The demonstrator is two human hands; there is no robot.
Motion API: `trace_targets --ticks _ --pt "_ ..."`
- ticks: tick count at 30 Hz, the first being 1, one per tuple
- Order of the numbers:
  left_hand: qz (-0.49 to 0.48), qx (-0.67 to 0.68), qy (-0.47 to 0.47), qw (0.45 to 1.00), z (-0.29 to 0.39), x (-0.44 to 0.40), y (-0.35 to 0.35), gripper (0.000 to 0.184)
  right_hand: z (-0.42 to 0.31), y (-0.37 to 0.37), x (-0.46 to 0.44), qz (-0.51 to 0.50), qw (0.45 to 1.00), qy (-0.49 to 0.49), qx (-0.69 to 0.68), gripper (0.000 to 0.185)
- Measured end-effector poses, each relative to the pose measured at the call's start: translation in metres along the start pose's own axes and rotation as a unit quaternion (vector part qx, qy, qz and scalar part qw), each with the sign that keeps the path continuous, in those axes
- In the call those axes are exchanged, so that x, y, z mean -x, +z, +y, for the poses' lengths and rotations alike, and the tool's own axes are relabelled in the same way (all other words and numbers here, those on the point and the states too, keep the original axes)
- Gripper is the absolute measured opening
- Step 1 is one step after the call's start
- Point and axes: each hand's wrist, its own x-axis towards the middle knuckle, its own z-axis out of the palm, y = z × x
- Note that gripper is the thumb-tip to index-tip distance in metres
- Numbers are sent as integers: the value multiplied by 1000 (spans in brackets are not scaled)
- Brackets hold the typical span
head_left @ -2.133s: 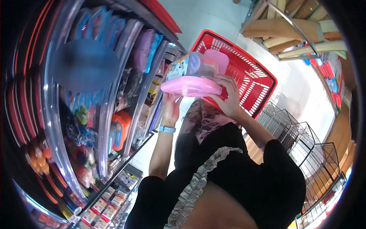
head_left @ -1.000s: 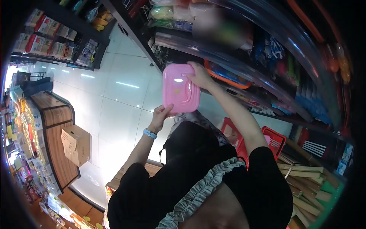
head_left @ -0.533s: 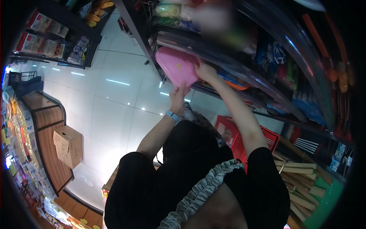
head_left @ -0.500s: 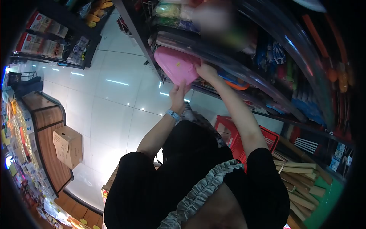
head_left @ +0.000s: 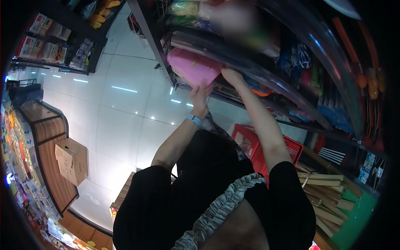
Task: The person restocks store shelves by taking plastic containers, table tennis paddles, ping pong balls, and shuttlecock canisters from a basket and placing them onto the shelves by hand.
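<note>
A smooth pink plastic piece [head_left: 192,66], like a tub or lid with rounded corners and a small yellow-green mark, is tilted at the edge of the lower shelf. My left hand [head_left: 201,95], with a pale blue watch [head_left: 194,119] on the wrist, supports its near edge, fingers lying up against it. At its right end, my right hand [head_left: 231,76] grips the edge; the fingertips are partly hidden under the shelf lip. Just right of that hand, an orange-rimmed item [head_left: 261,89] sits on the shelf.
Dark shelving [head_left: 233,54] with a clear front strip runs along the right. A red shopping basket [head_left: 258,160] is by my right side, near wooden-handled goods [head_left: 325,196] in a green bin [head_left: 354,227]. A cardboard box [head_left: 71,161] stands on the tiled floor at left.
The pink plastic piece has shifted slightly away from me, towards the shelf. My left hand has turned, its fingers more spread along the near edge. My right hand has moved slightly right.
</note>
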Motion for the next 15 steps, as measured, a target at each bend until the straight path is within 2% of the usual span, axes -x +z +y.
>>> trace_targets --ticks 4,7,13,15 --pt "-14 15 2 1000 -11 -17 11 33 -3 -1 0 93 994 -21 45 59" --pt "-58 8 -7 998 -21 -41 14 33 -1 -7 2 75 995 -58 -17 58" --pt "-85 -20 -109 990 -16 -69 14 33 -25 -19 24 66 997 -8 37 52" --pt "-98 -29 -135 986 -6 -74 16 32 -32 -14 24 94 994 -47 32 50"
